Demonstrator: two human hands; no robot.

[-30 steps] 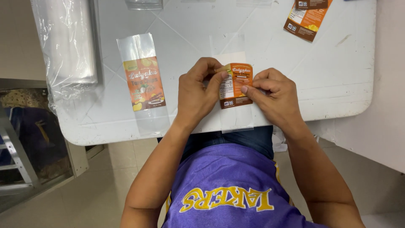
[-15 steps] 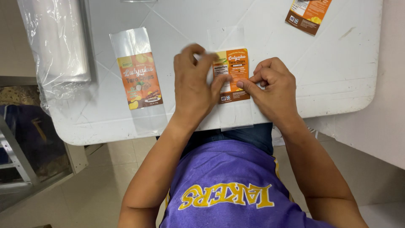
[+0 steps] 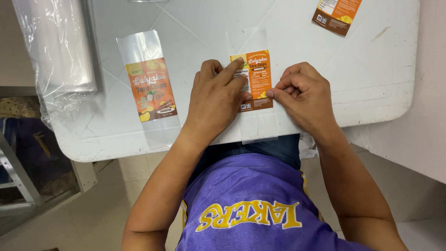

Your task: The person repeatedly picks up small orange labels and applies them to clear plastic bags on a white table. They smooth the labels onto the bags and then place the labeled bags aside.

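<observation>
Since a second ago the orange and brown printed label [image 3: 257,80] has gone from being held between both hands, lifted a little off the surface, to lying flat on the clear plastic pouch [image 3: 253,125] at the near edge of the white worktop [image 3: 371,69]. The left hand [image 3: 216,100] has spread out over the label's left half, its fingers [image 3: 232,72] extended and pressing down. The right hand [image 3: 304,95] has shifted to the label's right edge, fingers curled, with fingertips pinching or pressing at the lower right corner; which of the two cannot be told. The sticking-on seems largely done, with smoothing now in hand.

To the left lies a second clear pouch with an orange label [image 3: 149,88], already labelled, beside a stack of clear plastic bags [image 3: 58,51]. A loose orange label [image 3: 337,14] lies at the far right.
</observation>
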